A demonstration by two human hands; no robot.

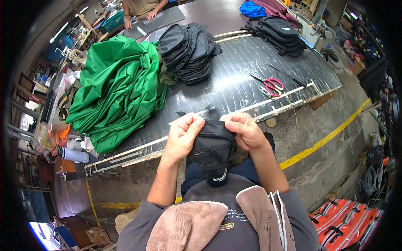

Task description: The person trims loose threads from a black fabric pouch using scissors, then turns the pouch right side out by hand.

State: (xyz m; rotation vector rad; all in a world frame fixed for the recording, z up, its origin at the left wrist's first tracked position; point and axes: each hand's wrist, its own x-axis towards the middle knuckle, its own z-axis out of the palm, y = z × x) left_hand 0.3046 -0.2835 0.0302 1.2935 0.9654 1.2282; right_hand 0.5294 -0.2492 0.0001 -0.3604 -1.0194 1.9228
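Observation:
A black fabric bag (213, 148) with white lettering near its lower end hangs in front of my lap. My left hand (182, 137) pinches its upper left edge, thumb against fingers. At the upper right edge, my right hand (248, 133) is closed in the same kind of pinch. The bag's top is stretched between the two hands, close to the table's near edge. A seam or zipper line runs across its front. Beyond my right hand lie red-handled pliers (273, 87) and a thin pointed tool with a black handle (299, 81).
Crumpled green fabric (119, 92) covers the left of the dark worktable (234, 62). Stacks of black bags (188, 52) and more black bags (280, 35) lie farther back. A co-worker (144, 8) stands across the table. Orange reflective items (345, 221) lie at lower right.

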